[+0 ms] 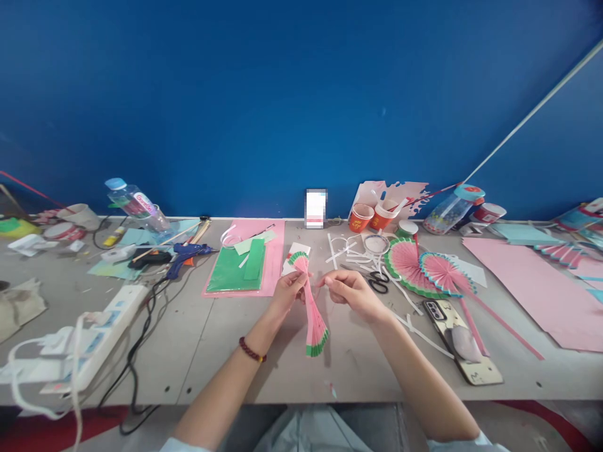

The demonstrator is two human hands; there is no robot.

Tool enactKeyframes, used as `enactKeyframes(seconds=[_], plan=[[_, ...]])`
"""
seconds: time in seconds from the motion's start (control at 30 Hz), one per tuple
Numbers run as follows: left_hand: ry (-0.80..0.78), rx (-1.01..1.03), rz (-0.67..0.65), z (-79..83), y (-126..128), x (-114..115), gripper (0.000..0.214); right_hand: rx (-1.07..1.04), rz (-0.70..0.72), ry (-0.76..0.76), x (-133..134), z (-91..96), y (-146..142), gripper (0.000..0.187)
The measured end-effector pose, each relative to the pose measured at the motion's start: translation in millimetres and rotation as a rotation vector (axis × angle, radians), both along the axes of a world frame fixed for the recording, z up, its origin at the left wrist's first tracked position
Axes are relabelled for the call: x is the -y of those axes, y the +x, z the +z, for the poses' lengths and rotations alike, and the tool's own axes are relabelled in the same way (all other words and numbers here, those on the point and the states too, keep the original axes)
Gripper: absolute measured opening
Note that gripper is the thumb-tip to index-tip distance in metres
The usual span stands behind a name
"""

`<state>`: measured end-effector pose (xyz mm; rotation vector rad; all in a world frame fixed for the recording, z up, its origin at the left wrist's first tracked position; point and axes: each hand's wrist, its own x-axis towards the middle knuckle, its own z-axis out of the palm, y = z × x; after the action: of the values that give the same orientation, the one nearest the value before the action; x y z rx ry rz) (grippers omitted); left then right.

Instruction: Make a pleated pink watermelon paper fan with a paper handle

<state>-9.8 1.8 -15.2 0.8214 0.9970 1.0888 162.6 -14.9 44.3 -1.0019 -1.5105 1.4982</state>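
Head view, and I'm right behind the shoulder: what has the left hand [288, 291] got?

"The pleated paper [315, 314], pink with green ends, pinched at its narrow waist between thumb and fingers. It's just to the right of the green pack [230, 271], reaching nearer the person than the pack does."

"And the right hand [352, 292]?"

"Farther right of the pack, near the paper's waist, fingers curled toward the thumb. Whether something thin is pinched there, I can't tell."

"What else is about?"

"Left of the pack, a blue glue gun [188, 253]. Well to its right, black-handled scissors [378, 282], then a large pleated fan [401, 267] with a smaller fan [443, 274] overlapping it. Right of the pack and farther back, red paper cups [360, 220]."

"And the phone [485, 371]?"

"Far right of the pack, nearer the person."
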Motion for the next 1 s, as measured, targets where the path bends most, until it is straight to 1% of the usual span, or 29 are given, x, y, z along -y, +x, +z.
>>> enactKeyframes(seconds=[0.07, 0.2, 0.3, 0.37, 0.43, 0.57, 0.67, 0.77, 0.87, 1.0], plan=[[0.009, 0.002, -0.022, -1.6, 0.4, 0.0, 0.039, 0.075, -0.048, 0.076, -0.7, -1.7, -3.2, 0.037], [-0.015, 0.058, -0.033, -4.0, 0.6, 0.0, 0.041, 0.282, -0.178, 0.294, -3.9, -12.1, -10.5, 0.025], [-0.056, 0.088, -0.009, -4.0, 0.3, -0.7, 0.045, 0.382, -0.238, 0.358, -6.4, -21.4, -11.3, 0.025], [-0.075, 0.109, 0.017, -4.5, -0.5, -1.9, 0.046, 0.399, -0.255, 0.358, -8.0, -25.9, -8.9, 0.027], [-0.082, 0.132, 0.032, -5.7, -2.0, -3.3, 0.046, 0.39, -0.248, 0.321, -9.6, -28.6, -5.5, 0.03], [-0.065, 0.153, 0.014, -9.3, -5.0, -5.1, 0.042, 0.342, -0.171, 0.209, -12.8, -32.0, -0.3, 0.033], [-0.032, 0.126, 0.001, -11.2, -5.8, -4.5, 0.042, 0.308, -0.119, 0.119, -14.3, -35.6, -0.1, 0.037], [0.019, 0.063, 0.003, -12.0, -5.6, -3.1, 0.043, 0.256, -0.072, -0.015, -14.3, -40.4, -3.3, 0.04], [0.069, 0.016, 0.012, -12.5, -5.2, -2.2, 0.041, 0.139, -0.103, -0.13, -13.1, -44.7, -8.0, 0.037], [0.099, 0.023, -0.031, -12.9, -4.8, -2.0, 0.041, -0.006, -0.182, -0.168, -11.3, -47.2, -12.5, 0.033]])
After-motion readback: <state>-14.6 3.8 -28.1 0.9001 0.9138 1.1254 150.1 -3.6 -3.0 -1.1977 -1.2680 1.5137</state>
